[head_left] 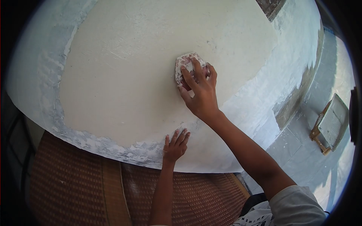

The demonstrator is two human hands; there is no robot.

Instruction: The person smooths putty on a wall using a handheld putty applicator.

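Note:
My right hand (201, 94) is closed around a plaster-smeared reddish block (180, 67), pressing it against the pale wall (124, 83). Its exact kind is hard to make out beneath the white coating. Lower down, my left hand (175, 145) rests with fingers spread near the wall's bottom edge, holding nothing. A smooth cream patch covers the wall's middle, and rough, streaky white and grey coating surrounds it.
Brown woven matting (71, 180) lies along the foot of the wall. On the grey tiled floor (279, 158) to the right stands a paint-splashed tray (335, 120) with a wooden frame. A dark opening (269, 7) shows at the top right.

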